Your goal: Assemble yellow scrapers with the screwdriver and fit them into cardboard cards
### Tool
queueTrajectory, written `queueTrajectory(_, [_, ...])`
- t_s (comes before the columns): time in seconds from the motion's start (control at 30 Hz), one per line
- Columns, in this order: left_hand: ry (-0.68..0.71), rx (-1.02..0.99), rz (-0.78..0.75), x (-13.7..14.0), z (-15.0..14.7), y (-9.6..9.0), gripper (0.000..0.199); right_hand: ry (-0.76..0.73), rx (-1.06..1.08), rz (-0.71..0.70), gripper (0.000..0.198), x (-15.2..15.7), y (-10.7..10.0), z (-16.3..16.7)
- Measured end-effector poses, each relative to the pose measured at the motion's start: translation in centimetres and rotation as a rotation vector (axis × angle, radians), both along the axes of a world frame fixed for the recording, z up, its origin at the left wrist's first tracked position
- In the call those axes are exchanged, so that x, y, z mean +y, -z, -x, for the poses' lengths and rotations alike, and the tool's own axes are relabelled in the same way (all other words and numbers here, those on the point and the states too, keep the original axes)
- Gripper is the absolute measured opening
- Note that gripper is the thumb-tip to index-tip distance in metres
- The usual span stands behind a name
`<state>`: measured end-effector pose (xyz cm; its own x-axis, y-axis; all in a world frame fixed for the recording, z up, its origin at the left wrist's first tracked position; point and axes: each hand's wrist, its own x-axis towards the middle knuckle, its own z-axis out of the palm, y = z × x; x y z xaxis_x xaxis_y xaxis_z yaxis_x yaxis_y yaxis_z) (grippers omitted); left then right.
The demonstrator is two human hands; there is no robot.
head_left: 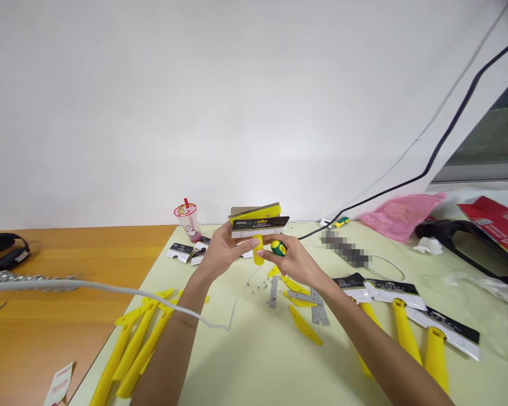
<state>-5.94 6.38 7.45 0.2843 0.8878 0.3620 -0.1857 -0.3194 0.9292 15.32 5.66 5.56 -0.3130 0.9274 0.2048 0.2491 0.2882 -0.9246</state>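
Above the middle of the table, my left hand (226, 251) is closed on a yellow scraper (260, 213), thumb pressed against its handle. A black-and-white label card (260, 225) sits across the scraper below its metal blade edge. From the other side, my right hand (298, 259) pinches the same handle with thumb and fingers. Tucked in that hand is a screwdriver, its green-and-yellow handle (279, 248) showing; its shaft is hidden. Below lie yellow blade covers (305, 325), grey metal plates (273, 291) and several small screws (258, 287).
Yellow handles (139, 344) are piled at the left; scrapers with cards (406, 332) lie at the right. A drink cup (188, 223) stands at the back. A white cable (152, 296) crosses in front of my left forearm. A pink bag (400, 214) lies at the back right.
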Motion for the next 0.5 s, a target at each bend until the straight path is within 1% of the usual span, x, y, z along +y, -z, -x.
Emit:
queueTrajectory(0.07, [0.020, -0.027, -0.015, 0.1, -0.3, 0.1, 0.060, 0.014, 0.012, 0.015, 0.040, -0.2, -0.2, 0.0])
queueTrajectory(0.13, [0.016, -0.086, -0.051, 0.3, -0.5, 0.3, 0.068, 0.031, 0.020, 0.031, 0.041, -0.3, -0.5, 0.1])
queueTrajectory(0.2, [-0.039, -0.174, -0.108, 0.5, -0.8, 0.6, 0.077, 0.049, 0.024, 0.043, 0.043, -0.3, -0.6, 0.0])
queueTrajectory(0.27, [-0.119, -0.248, -0.171, 0.6, -1.1, 0.9, 0.080, 0.064, 0.031, 0.050, 0.045, -0.3, -0.7, 0.0])
queueTrajectory(0.33, [-0.190, -0.295, -0.226, 0.8, -1.5, 1.3, 0.071, 0.066, 0.045, 0.036, 0.045, -0.3, -0.7, -0.1])
queueTrajectory(0.4, [-0.248, -0.319, -0.261, 0.9, -1.7, 1.7, 0.054, 0.043, 0.059, 0.014, 0.043, -0.3, -0.8, -0.2])
queueTrajectory(0.47, [-0.283, -0.288, -0.271, 1.1, -1.8, 1.9, 0.036, 0.022, 0.085, 0.010, 0.041, -0.4, -1.0, -0.3])
queueTrajectory(0.5, [-0.285, -0.254, -0.267, 1.1, -1.8, 1.9, 0.030, 0.015, 0.104, 0.015, 0.041, -0.5, -1.0, -0.3])
